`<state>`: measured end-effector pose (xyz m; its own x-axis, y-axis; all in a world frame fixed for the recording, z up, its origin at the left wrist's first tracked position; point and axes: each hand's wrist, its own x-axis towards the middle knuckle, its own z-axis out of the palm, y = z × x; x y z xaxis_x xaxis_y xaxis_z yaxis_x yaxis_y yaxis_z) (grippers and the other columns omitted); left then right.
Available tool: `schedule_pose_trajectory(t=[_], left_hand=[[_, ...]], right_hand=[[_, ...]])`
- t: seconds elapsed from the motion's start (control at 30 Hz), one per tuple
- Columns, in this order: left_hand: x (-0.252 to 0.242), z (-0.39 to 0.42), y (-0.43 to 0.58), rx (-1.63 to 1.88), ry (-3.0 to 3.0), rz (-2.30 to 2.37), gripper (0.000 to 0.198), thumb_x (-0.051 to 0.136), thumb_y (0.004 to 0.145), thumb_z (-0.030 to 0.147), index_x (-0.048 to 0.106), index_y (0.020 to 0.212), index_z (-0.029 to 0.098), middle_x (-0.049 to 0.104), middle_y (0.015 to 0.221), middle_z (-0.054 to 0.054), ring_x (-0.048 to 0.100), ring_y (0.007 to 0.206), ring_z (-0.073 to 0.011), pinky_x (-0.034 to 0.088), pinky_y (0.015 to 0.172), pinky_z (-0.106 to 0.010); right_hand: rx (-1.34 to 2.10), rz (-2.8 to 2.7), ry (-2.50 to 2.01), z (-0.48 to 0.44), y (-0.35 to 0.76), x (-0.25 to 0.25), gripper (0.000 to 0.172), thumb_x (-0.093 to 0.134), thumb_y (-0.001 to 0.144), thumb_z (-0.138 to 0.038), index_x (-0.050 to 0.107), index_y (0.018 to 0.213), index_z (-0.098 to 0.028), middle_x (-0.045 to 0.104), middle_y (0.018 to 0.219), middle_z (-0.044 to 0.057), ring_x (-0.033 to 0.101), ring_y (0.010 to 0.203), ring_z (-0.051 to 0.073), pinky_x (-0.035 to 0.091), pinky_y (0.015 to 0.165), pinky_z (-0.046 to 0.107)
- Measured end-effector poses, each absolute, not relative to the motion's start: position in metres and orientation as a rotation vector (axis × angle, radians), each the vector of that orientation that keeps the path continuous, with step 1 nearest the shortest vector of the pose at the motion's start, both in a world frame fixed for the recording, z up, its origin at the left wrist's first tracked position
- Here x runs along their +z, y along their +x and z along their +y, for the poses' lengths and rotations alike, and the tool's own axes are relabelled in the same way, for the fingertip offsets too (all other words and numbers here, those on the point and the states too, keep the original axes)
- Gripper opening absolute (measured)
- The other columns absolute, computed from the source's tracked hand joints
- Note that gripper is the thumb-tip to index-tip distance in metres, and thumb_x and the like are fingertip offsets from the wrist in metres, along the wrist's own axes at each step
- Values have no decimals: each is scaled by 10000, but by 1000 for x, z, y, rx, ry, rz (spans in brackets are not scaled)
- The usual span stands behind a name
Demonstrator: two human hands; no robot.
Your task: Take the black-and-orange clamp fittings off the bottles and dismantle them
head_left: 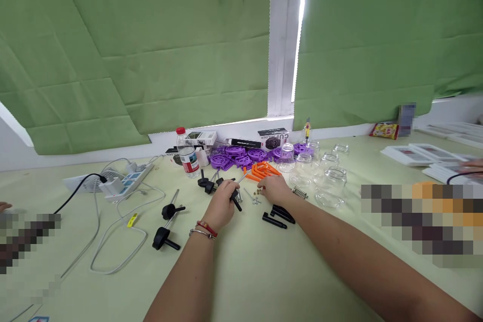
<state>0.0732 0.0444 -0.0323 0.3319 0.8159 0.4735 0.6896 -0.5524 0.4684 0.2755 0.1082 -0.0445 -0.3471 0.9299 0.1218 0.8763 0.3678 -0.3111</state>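
Observation:
My left hand [222,204] is closed around a black-handled part with a thin metal rod [243,176] pointing up and to the right. My right hand [276,189] reaches down beside small brass-coloured pieces [257,192], its fingers drawn together; whatever they pinch is hidden. Between the hands lie small silver screws [256,201]. Orange plastic parts [260,170] are just beyond my right hand, and springs [300,192] lie to its right. Black plastic handles [274,220] rest nearer me, below the right hand.
Left of me lie similar black parts with rods [162,238], a power strip [130,181] and loose white cable. Behind stand a water bottle [187,153], purple plastic discs [256,155] and boxes [202,138]. Clear glass jars [334,181] stand at right. Other people's hands show at both edges.

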Motion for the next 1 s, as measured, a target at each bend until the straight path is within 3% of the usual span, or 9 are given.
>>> schedule_pose_trajectory(t=[0.2, 0.33, 0.43, 0.53, 0.67, 0.77, 1.0], left_hand=[[-32, 45, 75, 898, 2393, 1462, 557, 354, 601, -73, 562, 1034, 208, 562, 1088, -76, 515, 1029, -212, 424, 899, -357], [-28, 42, 77, 952, 2263, 1281, 460, 352, 618, -46, 579, 938, 195, 561, 987, -58, 532, 916, -175, 429, 847, -313], [-24, 36, 81, 958, 2052, 1134, 395, 397, 607, -4, 563, 909, 189, 538, 918, -40, 534, 873, -169, 439, 784, -288], [-19, 29, 86, 927, 1837, 978, 379, 479, 596, 40, 541, 940, 189, 530, 911, -26, 538, 888, -175, 435, 730, -258], [-15, 25, 92, 899, 1747, 906, 110, 539, 756, 236, 561, 840, 168, 521, 780, -14, 483, 700, -129, 391, 586, -221], [-17, 26, 97, 885, 1752, 965, 188, 534, 813, 338, 561, 761, 159, 509, 699, -2, 427, 618, -104, 367, 562, -218], [-24, 29, 99, 905, 1714, 1046, 166, 562, 794, 324, 591, 794, 161, 534, 681, -5, 445, 619, -111, 368, 551, -217]], right_hand=[[319, -2254, -1571, 107, 277, -45, 158, 578, 714, -104, 693, 642, -186, 688, 738, 61, 592, 828, 227, 338, 805, 360], [367, -2120, -1526, 94, 291, -33, 172, 513, 758, -161, 683, 743, -185, 684, 807, 47, 591, 774, 182, 392, 726, 302], [639, -1836, -1449, 77, 306, -26, 184, 517, 764, -263, 667, 816, -171, 667, 766, 32, 576, 695, 155, 423, 641, 271], [1020, -1478, -1287, 59, 319, -22, 194, 628, 675, -311, 653, 785, -153, 644, 727, 16, 558, 665, 133, 431, 639, 266], [1236, -1283, -1187, 44, 330, -25, 275, 717, 602, -338, 641, 791, -153, 620, 718, -2, 520, 620, 102, 406, 596, 249], [1310, -1268, -1129, 42, 334, -29, 306, 736, 593, -356, 633, 799, -154, 597, 702, -11, 489, 592, 88, 377, 549, 232], [1364, -1324, -1084, 43, 336, -30, 315, 749, 584, -382, 626, 765, -155, 572, 648, -24, 470, 550, 80, 349, 503, 224]])
